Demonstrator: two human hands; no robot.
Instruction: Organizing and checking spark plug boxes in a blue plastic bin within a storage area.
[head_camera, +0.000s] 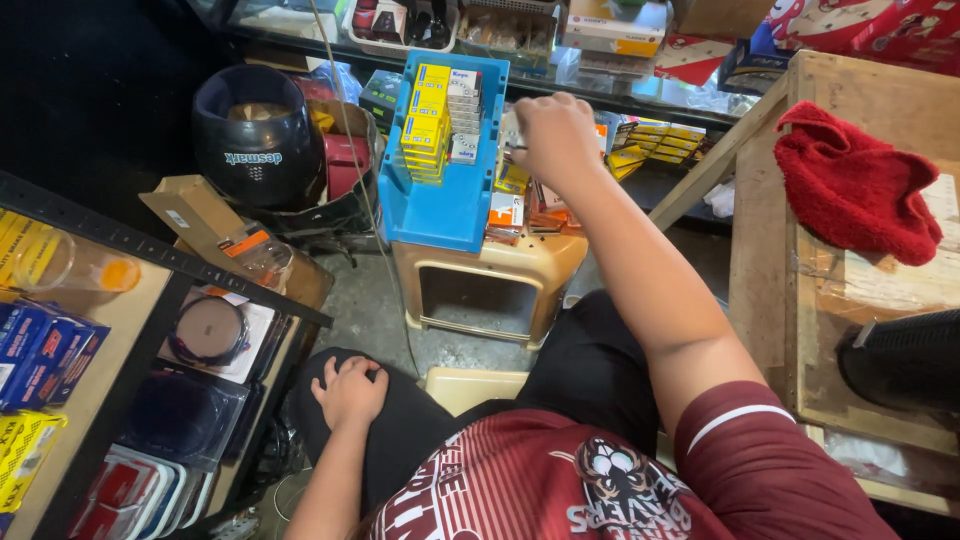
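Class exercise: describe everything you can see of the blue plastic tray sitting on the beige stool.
The blue tray is an open, rectangular bin of smooth plastic with raised side walls. It rests on the beige stool, its far end tilted up and away from the person. Small yellow boxes stand in a row along its left side, with whitish boxes beside them; its near half is bare. The right hand hovers just right of it, not clearly touching.

This was a small, crowded shop or stockroom. Just left of the raised right hand (556, 135) stood a blue bin (440, 205) of stacked yellow boxes (426, 120), with more packaged goods beyond it. Left of the resting left hand (350, 392), a dark shelf rack (150, 260) held boxed stock.
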